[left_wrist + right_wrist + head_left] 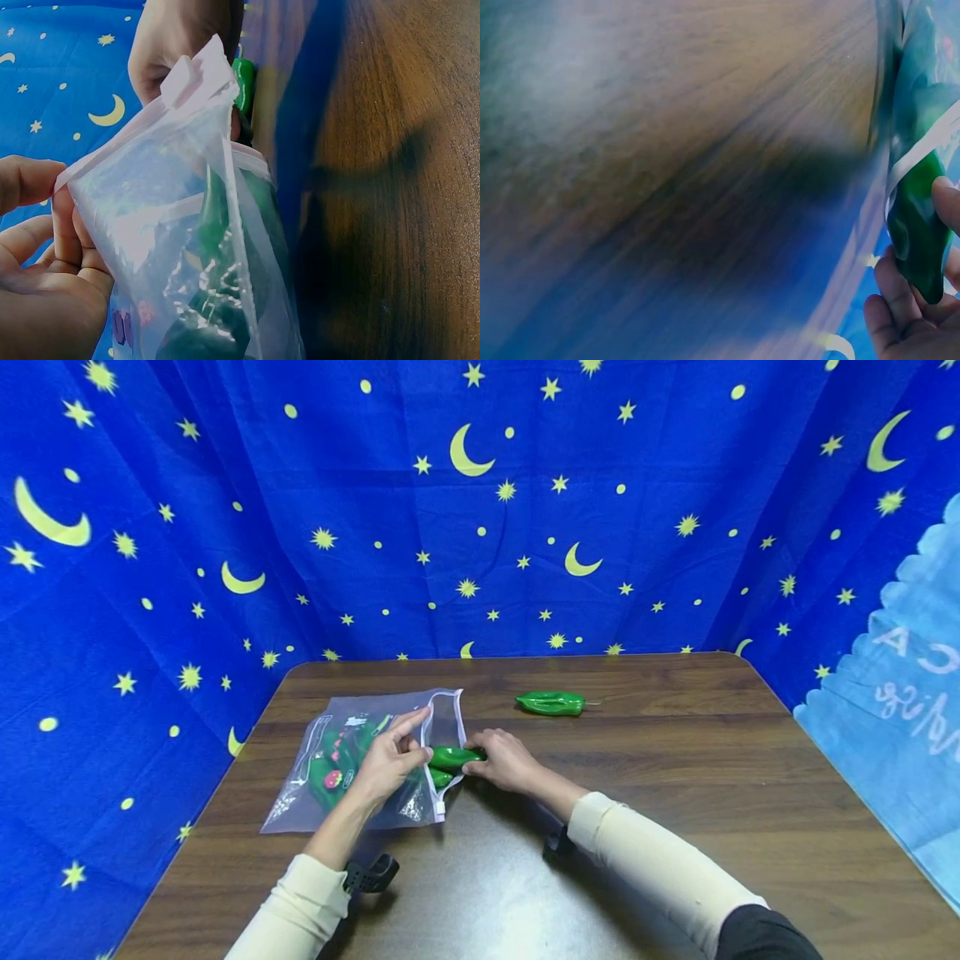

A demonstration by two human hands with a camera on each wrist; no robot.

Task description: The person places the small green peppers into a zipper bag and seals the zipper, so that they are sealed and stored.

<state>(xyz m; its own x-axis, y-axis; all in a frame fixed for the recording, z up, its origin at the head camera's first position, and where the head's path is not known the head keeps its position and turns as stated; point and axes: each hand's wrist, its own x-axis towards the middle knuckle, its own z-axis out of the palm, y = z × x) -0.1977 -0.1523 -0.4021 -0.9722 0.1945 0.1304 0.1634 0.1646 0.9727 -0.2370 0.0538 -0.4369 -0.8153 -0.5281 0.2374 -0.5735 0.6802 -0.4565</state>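
A clear zip bag [300, 802] with pink prints lies on the left half of the table, several green peppers inside it. With thumb and finger my left hand [388, 764] pinches the upper edge of its opening, also shown by the left hand [56, 289] in the left wrist view. My right hand [508, 762] grips one end of a green pepper [454, 758], whose other end is within the bag's mouth. Below that one, another pepper [441, 777] shows in the opening. In the right wrist view, fingers and thumb surround the held pepper [916, 225].
One more green pepper [551, 702] with a thin stem lies behind my right hand on the brown wooden table [675, 760]. A white slider [439, 807] sits at the bag's near corner. Blue cloth [525, 510] with moons and stars hangs around the table.
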